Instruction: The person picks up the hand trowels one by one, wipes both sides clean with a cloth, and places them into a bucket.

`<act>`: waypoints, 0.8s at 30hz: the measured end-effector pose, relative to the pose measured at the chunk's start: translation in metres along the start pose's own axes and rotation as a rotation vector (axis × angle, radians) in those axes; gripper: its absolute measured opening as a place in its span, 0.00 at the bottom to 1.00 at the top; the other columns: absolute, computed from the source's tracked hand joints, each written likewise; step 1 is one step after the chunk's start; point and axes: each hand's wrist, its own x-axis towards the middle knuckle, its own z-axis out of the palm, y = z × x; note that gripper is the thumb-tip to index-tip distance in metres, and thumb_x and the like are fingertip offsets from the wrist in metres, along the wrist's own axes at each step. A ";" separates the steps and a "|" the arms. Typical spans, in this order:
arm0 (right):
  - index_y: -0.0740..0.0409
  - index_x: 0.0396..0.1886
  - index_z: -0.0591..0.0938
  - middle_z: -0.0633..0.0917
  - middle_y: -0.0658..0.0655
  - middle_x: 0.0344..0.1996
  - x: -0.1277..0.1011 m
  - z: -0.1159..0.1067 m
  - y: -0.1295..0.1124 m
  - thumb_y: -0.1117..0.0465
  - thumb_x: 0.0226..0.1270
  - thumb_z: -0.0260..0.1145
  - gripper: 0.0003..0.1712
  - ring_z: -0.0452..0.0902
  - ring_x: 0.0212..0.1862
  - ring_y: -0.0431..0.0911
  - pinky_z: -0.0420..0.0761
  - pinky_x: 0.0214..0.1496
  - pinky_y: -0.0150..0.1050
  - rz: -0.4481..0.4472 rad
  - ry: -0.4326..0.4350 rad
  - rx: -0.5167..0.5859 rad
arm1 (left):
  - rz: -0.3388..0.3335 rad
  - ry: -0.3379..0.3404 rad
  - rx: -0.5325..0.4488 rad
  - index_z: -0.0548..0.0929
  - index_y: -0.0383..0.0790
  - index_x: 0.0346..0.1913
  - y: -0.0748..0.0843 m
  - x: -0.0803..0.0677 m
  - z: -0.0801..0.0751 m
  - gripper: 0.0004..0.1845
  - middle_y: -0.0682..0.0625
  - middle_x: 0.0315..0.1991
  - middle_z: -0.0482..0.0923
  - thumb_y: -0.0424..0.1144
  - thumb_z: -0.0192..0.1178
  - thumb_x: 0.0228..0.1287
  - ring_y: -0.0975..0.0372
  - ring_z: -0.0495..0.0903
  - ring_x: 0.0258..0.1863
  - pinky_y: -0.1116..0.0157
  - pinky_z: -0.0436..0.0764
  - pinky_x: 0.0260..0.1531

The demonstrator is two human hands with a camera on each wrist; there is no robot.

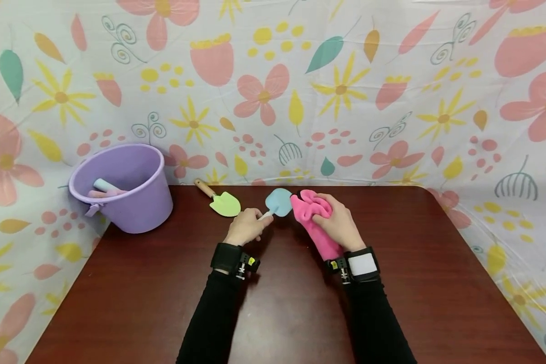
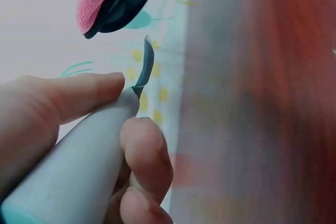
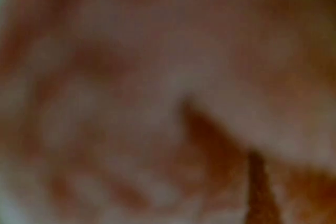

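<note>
My left hand [image 1: 245, 227] grips the pale handle of a small trowel with a light blue blade [image 1: 279, 202]. In the left wrist view the thumb and curled fingers close round the whitish handle [image 2: 79, 166], and the blade is seen nearly edge-on. A bunched pink cloth [image 1: 314, 217] is held in my right hand [image 1: 343, 225], its lower end hanging toward the wrist. A dark patch shows on the cloth's edge, close to the blue blade; whether they touch, I cannot tell. Blur fills the right wrist view.
A green trowel with a wooden handle [image 1: 226, 204] lies near the table's back edge, left of my left hand. Further left stands a purple bucket [image 1: 138, 210] with light blue and pink handles inside. Floral fabric [image 1: 264, 126] hangs behind the dark wooden table [image 1: 437, 283].
</note>
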 end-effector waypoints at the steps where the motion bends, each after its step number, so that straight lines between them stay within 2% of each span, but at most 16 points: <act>1: 0.52 0.64 0.75 0.80 0.59 0.55 0.000 0.000 -0.004 0.59 0.60 0.69 0.30 0.75 0.50 0.55 0.75 0.50 0.50 -0.006 0.003 0.006 | 0.006 0.006 -0.026 0.80 0.42 0.35 0.000 -0.001 0.000 0.16 0.44 0.25 0.81 0.52 0.58 0.70 0.52 0.83 0.23 0.60 0.74 0.24; 6: 0.50 0.64 0.76 0.80 0.57 0.55 0.001 -0.002 -0.023 0.59 0.59 0.69 0.30 0.75 0.50 0.52 0.74 0.49 0.48 -0.083 0.051 0.007 | 0.056 0.050 -0.119 0.80 0.41 0.37 0.001 -0.007 -0.001 0.15 0.44 0.26 0.81 0.51 0.59 0.69 0.53 0.83 0.23 0.60 0.74 0.22; 11: 0.53 0.62 0.79 0.81 0.58 0.52 0.001 -0.007 -0.031 0.63 0.57 0.68 0.29 0.74 0.47 0.51 0.72 0.46 0.47 -0.177 0.185 0.010 | 0.096 0.082 -0.178 0.80 0.42 0.40 0.005 -0.012 0.003 0.14 0.45 0.27 0.80 0.50 0.60 0.69 0.52 0.82 0.22 0.60 0.75 0.23; 14: 0.54 0.62 0.79 0.81 0.58 0.50 0.000 -0.005 -0.035 0.65 0.56 0.67 0.29 0.73 0.46 0.51 0.71 0.44 0.47 -0.206 0.224 0.006 | 0.114 0.115 -0.223 0.80 0.42 0.40 0.006 -0.015 0.003 0.13 0.47 0.27 0.78 0.49 0.60 0.69 0.53 0.81 0.21 0.60 0.76 0.24; 18: 0.55 0.63 0.77 0.81 0.60 0.48 0.001 0.005 -0.043 0.64 0.56 0.69 0.31 0.72 0.45 0.51 0.72 0.43 0.47 -0.220 0.175 -0.013 | 0.146 0.158 -0.270 0.79 0.42 0.42 0.009 -0.015 0.001 0.12 0.49 0.27 0.76 0.47 0.61 0.69 0.55 0.78 0.18 0.60 0.78 0.23; 24: 0.56 0.63 0.77 0.80 0.61 0.46 0.003 0.021 -0.048 0.64 0.56 0.71 0.32 0.72 0.45 0.52 0.73 0.43 0.48 -0.211 0.106 -0.052 | 0.190 0.180 -0.252 0.79 0.43 0.45 0.018 -0.013 0.004 0.11 0.49 0.28 0.76 0.47 0.60 0.69 0.59 0.77 0.17 0.61 0.78 0.21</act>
